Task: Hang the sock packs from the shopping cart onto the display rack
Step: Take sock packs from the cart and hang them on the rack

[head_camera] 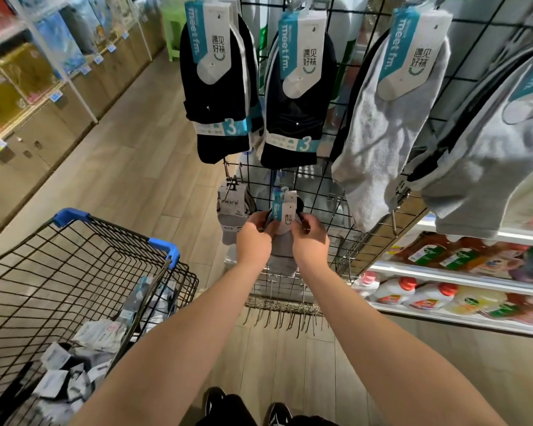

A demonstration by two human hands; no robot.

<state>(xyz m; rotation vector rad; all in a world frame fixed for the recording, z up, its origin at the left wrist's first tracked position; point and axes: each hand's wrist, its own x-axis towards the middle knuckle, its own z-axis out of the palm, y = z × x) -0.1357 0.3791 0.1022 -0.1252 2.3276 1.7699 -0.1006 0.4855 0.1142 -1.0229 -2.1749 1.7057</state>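
grey knit under a glossy teal-and-white card: on the head camera my left hand (254,238) and right hand (310,238) together pinch one sock pack (283,210) low against the wire display rack (320,182). i judge its hook (284,190) may miss the wire and drop. loose packs (74,361) wait in the shopping cart (163,242).

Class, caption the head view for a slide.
The left hand and right hand hold a sock pack at the display rack; more packs lie in the shopping cart.

Black wire display rack (322,182), knit cloth sock packs (379,142) with matt card labels, wood-look floor (130,155).
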